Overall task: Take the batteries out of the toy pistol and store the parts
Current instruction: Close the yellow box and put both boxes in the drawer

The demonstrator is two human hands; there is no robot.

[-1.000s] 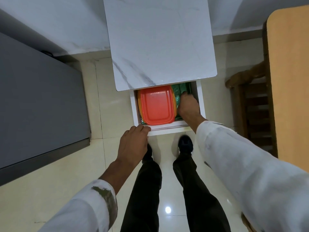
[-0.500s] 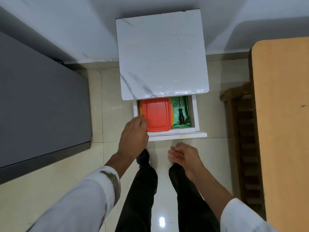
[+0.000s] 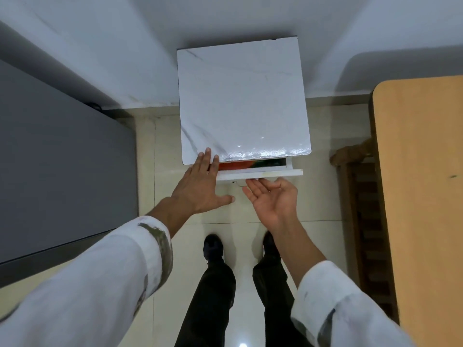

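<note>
The white drawer (image 3: 260, 174) of a marble-topped side cabinet (image 3: 243, 103) stands almost pushed in, leaving a narrow gap. Through the gap a strip of the orange lidded box (image 3: 234, 165) and a sliver of green lining (image 3: 271, 162) show. The toy pistol and batteries are hidden. My left hand (image 3: 200, 184) lies flat, fingers spread, against the drawer's left front corner and the cabinet top's edge. My right hand (image 3: 271, 196) hovers palm up just in front of the drawer, fingers apart, holding nothing.
A dark grey surface (image 3: 57, 166) fills the left side. A wooden table (image 3: 423, 196) runs along the right, with a wooden chair (image 3: 360, 196) tucked beside it. My two feet (image 3: 213, 246) stand on the pale tiled floor (image 3: 165, 191) in front of the cabinet.
The drawer has slid from wide open to nearly shut. My right hand came out of the drawer empty and turned palm up; my left hand moved with the drawer front towards the cabinet.
</note>
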